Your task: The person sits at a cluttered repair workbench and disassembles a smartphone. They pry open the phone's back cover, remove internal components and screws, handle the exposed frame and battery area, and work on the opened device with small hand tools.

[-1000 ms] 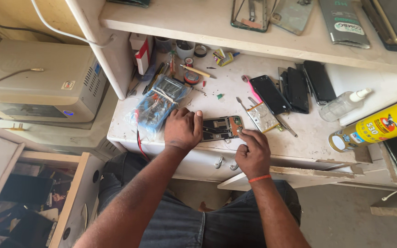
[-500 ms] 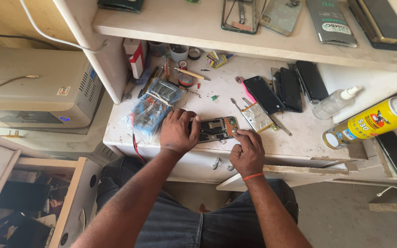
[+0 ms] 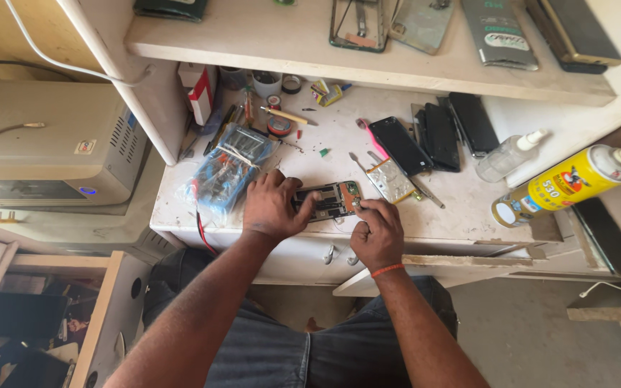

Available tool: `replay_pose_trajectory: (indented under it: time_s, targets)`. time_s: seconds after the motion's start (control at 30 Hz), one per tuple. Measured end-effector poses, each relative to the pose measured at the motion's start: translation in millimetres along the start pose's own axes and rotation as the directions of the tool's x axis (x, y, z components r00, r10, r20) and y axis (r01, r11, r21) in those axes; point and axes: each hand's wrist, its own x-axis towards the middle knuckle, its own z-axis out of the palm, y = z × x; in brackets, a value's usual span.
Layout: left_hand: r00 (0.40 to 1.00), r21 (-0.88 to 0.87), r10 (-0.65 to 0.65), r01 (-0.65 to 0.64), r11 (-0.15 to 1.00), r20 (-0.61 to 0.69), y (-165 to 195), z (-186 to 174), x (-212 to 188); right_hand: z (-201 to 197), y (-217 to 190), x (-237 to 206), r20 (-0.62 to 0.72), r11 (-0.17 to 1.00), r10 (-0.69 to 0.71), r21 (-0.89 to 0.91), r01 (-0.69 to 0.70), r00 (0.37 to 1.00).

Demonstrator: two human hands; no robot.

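Left hand pins opened phone; right hand pinches its edge.

A scuffed white workbench carries an opened phone, dark handsets, a bagged multimeter; a yellow spray can lies at its right edge.

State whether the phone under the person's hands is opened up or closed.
Opened up: the phone lies flat with its circuit boards exposed, between left hand and right hand.

Bare forearms, orange band at right wrist, dark grey trousers.
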Motion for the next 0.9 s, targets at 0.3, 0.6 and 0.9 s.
replay_pose_trajectory:
  time_s: [0.3,0.6,0.9]
  targets:
    - [0.960,0.012,0.220,-0.225,0.974,0.172,10.4,-16.6,5.3,-5.0,10.1,3.5,0.004,0.949,0.180,0.261,-0.175,0.984]
    - [0.972,0.002,0.184,-0.186,0.983,0.149,3.4,-5.9,-0.4,-17.8,24.7,-0.2,0.212,0.651,0.289,0.672,-0.353,0.934]
    - [0.993,-0.034,0.108,-0.107,0.994,0.054,-6.7,8.7,-3.6,-10.9,17.3,6.0,0.230,0.686,0.431,0.544,-0.483,0.872]
